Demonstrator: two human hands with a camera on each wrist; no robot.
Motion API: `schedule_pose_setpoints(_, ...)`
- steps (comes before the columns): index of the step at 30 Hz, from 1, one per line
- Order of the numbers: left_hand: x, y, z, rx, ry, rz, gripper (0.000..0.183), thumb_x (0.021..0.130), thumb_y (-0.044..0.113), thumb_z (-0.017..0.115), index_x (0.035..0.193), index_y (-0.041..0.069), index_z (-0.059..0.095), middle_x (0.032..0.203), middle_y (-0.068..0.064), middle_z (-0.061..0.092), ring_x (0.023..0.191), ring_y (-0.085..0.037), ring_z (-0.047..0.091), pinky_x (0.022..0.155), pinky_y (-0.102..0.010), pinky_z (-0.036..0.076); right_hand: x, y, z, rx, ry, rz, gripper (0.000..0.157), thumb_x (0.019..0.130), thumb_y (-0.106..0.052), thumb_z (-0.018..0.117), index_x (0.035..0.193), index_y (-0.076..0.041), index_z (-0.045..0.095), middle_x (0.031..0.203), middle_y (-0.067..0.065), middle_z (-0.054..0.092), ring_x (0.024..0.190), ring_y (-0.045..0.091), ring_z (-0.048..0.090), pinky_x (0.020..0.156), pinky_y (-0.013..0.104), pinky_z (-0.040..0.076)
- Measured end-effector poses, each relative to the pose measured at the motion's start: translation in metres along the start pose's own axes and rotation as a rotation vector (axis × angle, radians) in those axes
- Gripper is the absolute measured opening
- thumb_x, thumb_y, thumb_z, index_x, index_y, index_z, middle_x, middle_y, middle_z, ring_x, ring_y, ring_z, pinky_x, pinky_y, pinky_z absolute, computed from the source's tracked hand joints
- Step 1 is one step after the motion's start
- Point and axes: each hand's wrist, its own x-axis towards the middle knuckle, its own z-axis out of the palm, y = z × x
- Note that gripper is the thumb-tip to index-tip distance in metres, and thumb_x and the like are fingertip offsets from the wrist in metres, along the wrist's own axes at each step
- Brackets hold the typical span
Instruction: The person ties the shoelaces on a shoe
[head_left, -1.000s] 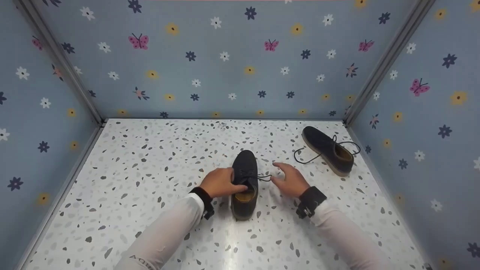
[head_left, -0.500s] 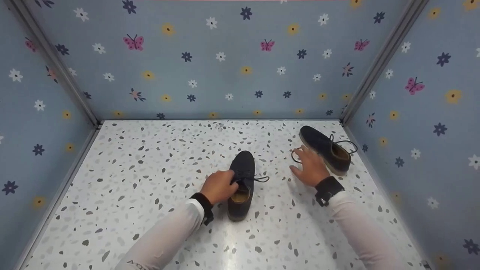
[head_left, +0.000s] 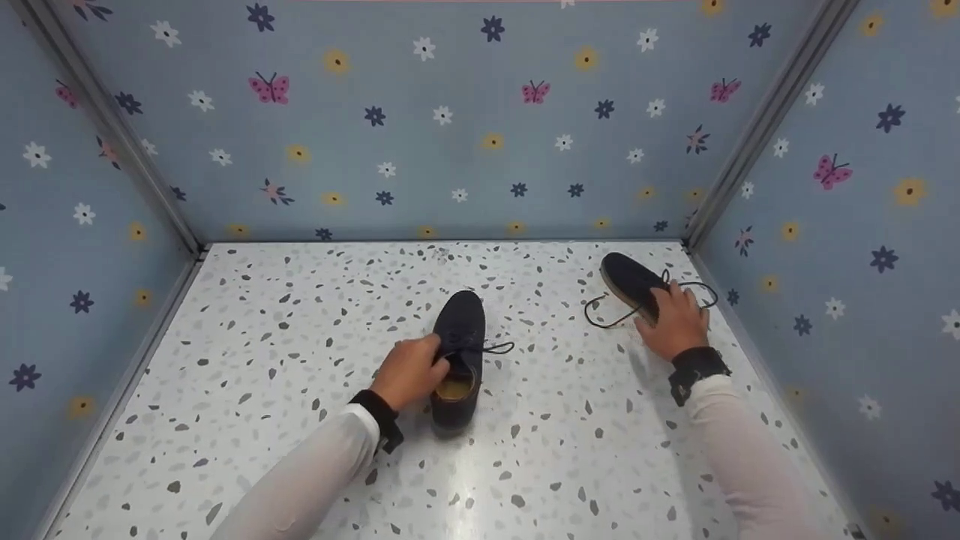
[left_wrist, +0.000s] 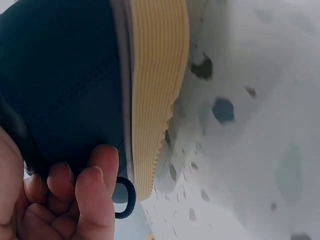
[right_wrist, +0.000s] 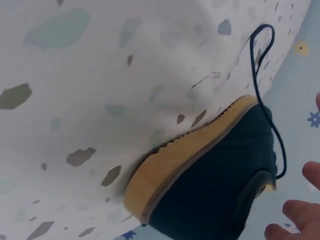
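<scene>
A dark lace-up shoe (head_left: 460, 319) stands on the speckled floor, toe toward the back wall. My left hand (head_left: 409, 373) grips its left side at the opening; in the left wrist view the curled fingers (left_wrist: 100, 197) lie against the dark upper, next to a loop of lace. The matching shoe (head_left: 628, 279) lies at the right, angled, its laces loose. My right hand (head_left: 675, 322) reaches over its opening and hides its heel part in the head view. In the right wrist view the spread fingers (right_wrist: 302, 215) stand apart from that shoe's dark upper (right_wrist: 215, 175) and ribbed tan sole.
A white speckled floor (head_left: 315, 322) lies under both shoes. Patterned panels enclose it: a back wall (head_left: 450, 90), a left wall (head_left: 45, 315) and a right wall (head_left: 847, 300) close beside the right-hand shoe. One loose lace (head_left: 609, 324) loops out across the floor.
My right hand has left the middle shoe's lace and moved right, over the other shoe. The left hand has shifted the middle shoe a little to the left.
</scene>
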Motion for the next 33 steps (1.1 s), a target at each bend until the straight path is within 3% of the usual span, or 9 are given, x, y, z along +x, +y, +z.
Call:
schedule_pose_setpoints(10, -0.011, -0.03, -0.021, -0.026, 0.025, -0.067, 0.008, 0.097, 0.017, 0.064, 0.094, 0.01, 0.061, 0.088, -0.007, 0.07, 0.073, -0.019, 0.062, 0.065, -0.034, 0.051, -0.008, 0.036, 0.002, 0.063, -0.001, 0.114, 0.068, 0.097, -0.033, 0.072, 0.147, 0.004, 0.046, 0.166, 0.04, 0.016, 0.15, 0.063, 0.023, 0.118, 0.075, 0.028)
schedule_pose_setpoints(16, -0.019, -0.053, -0.028, -0.029, 0.023, -0.12, 0.009, 0.097, 0.019, 0.062, 0.093, 0.012, 0.059, 0.088, -0.007, 0.068, 0.076, -0.021, 0.062, 0.068, -0.037, 0.051, -0.011, 0.043, 0.003, 0.119, -0.096, 0.21, 0.069, 0.101, -0.033, 0.068, 0.152, 0.004, 0.042, 0.164, 0.043, 0.012, 0.144, 0.066, 0.032, 0.114, 0.073, 0.036)
schedule_pose_setpoints(19, -0.021, -0.062, -0.031, -0.032, 0.032, -0.13, 0.011, 0.097, 0.018, 0.061, 0.09, 0.011, 0.056, 0.084, -0.006, 0.064, 0.074, -0.021, 0.06, 0.066, -0.035, 0.048, -0.011, 0.047, 0.002, 0.118, -0.156, 0.243, 0.065, 0.103, -0.03, 0.064, 0.153, 0.004, 0.04, 0.162, 0.044, 0.016, 0.143, 0.064, 0.034, 0.114, 0.072, 0.037)
schedule_pose_setpoints(24, -0.023, -0.073, -0.036, -0.026, 0.043, -0.142, 0.014, 0.097, 0.018, 0.06, 0.087, 0.011, 0.053, 0.078, -0.004, 0.056, 0.07, -0.021, 0.055, 0.063, -0.033, 0.042, -0.007, 0.051, -0.001, 0.098, -0.193, 0.217, 0.05, 0.105, -0.017, 0.056, 0.147, 0.008, 0.044, 0.152, 0.045, 0.033, 0.141, 0.061, 0.039, 0.115, 0.07, 0.037)
schedule_pose_setpoints(33, -0.024, -0.08, -0.041, -0.03, 0.03, -0.142, 0.015, 0.095, 0.018, 0.061, 0.086, 0.01, 0.052, 0.078, -0.004, 0.053, 0.07, -0.02, 0.053, 0.062, -0.032, 0.04, -0.006, 0.056, -0.002, 0.084, -0.111, 0.154, 0.036, 0.102, -0.011, 0.062, 0.13, 0.011, 0.059, 0.129, 0.038, 0.059, 0.123, 0.054, 0.056, 0.105, 0.066, 0.045)
